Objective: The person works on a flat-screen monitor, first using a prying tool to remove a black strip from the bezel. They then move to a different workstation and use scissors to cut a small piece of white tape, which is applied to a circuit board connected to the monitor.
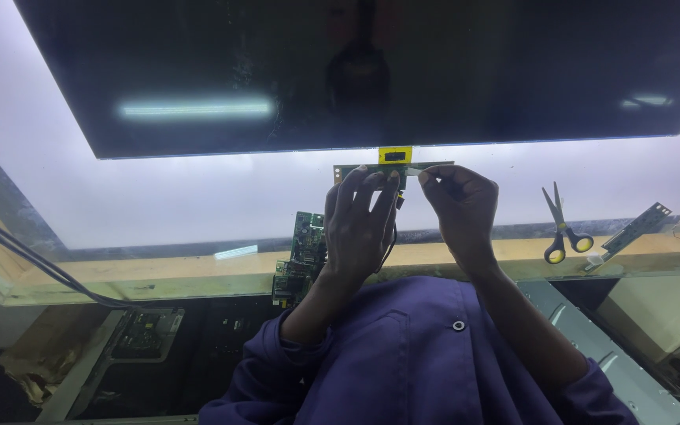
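A large dark display panel (371, 71) lies on a lit white table surface (198, 197). A yellow tab (395, 154) joins its near edge to a narrow green circuit strip (349, 168). My left hand (358, 224) rests over the strip's left part, fingers spread on it. My right hand (460, 206) pinches the strip's right end between thumb and fingers. A dark cable (393, 236) hangs down between my hands.
A green circuit board (299, 260) lies by my left wrist on the wooden edge (159, 271). Scissors with yellow-black handles (562, 228) and another narrow board (631, 230) lie at the right. A black cable (33, 264) crosses the left side.
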